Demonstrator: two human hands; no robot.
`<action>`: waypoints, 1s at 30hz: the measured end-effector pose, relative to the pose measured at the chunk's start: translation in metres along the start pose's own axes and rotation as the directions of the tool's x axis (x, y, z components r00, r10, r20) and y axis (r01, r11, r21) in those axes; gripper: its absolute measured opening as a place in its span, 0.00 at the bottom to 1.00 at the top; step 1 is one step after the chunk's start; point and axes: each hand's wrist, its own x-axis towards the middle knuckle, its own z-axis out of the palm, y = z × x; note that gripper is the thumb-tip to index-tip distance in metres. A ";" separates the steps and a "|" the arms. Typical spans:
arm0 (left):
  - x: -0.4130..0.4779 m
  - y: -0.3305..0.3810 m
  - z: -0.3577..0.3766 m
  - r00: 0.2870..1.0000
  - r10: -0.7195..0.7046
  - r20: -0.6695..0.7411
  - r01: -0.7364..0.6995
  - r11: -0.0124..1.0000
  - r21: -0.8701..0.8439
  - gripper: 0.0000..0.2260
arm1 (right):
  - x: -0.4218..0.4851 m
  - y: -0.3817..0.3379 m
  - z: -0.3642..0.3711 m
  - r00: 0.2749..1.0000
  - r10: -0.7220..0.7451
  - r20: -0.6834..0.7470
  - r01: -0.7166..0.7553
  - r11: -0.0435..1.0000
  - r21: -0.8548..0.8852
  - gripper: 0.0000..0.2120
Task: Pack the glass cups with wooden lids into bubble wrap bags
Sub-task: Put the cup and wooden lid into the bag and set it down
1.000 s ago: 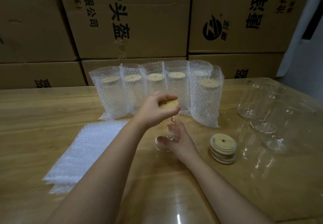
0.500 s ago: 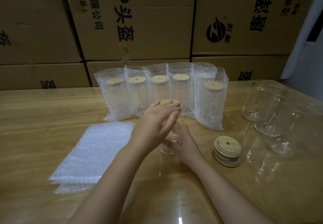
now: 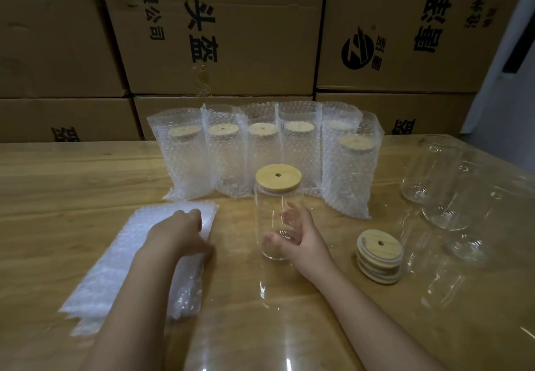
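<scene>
A clear glass cup [image 3: 275, 214] with a round wooden lid [image 3: 278, 177] stands upright at the table's middle. My right hand [image 3: 301, 240] grips its lower half, thumb in front and fingers curled behind the glass. My left hand [image 3: 176, 234] rests on the top of a flat stack of bubble wrap bags [image 3: 115, 266] to the left, fingers bent at the stack's far right corner. Whether it pinches a bag I cannot tell.
Several bagged, lidded cups [image 3: 260, 153] stand in a row behind. A small stack of wooden lids [image 3: 379, 255] lies to the right. Bare glass cups [image 3: 434, 176] stand at the far right. Cardboard boxes [image 3: 220, 29] wall the table's back edge.
My left hand left the lid on the cup and moved down-left onto the bubble wrap stack. The right hand stays on the cup.
</scene>
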 end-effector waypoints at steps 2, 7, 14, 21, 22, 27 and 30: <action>-0.002 0.003 -0.012 1.000 -0.001 0.029 0.001 1.000 0.008 0.15 | -0.001 -0.002 0.000 1.000 -0.008 -0.004 0.008 1.000 -0.004 0.39; -0.009 0.005 -0.030 0.990 -0.011 0.144 -0.011 0.989 0.149 0.07 | 0.000 -0.001 -0.001 1.000 -0.009 0.002 0.009 1.000 0.009 0.37; -0.019 -0.003 -0.054 0.995 0.023 -0.096 -0.024 1.000 -0.001 0.09 | -0.005 -0.007 -0.001 0.999 -0.042 -0.011 0.042 0.999 -0.012 0.41; -0.065 -0.020 -0.092 0.641 0.229 -0.732 -0.341 0.940 -0.005 0.12 | -0.020 -0.036 -0.001 0.859 -0.442 -0.258 0.382 0.890 -0.251 0.35; -0.074 -0.016 -0.096 0.574 0.261 -0.776 -0.403 0.915 0.009 0.11 | -0.018 -0.045 -0.002 0.843 -0.471 -0.260 0.407 0.874 -0.266 0.34; -0.096 0.016 -0.100 0.445 0.329 -0.833 -0.631 0.775 -0.032 0.07 | 0.005 -0.106 -0.010 0.821 -0.547 -0.164 0.479 0.817 -0.322 0.38; -0.092 0.020 -0.098 0.390 0.311 -0.867 -0.680 0.732 -0.044 0.06 | 0.018 -0.133 -0.021 0.895 -0.447 0.000 0.411 0.824 -0.390 0.40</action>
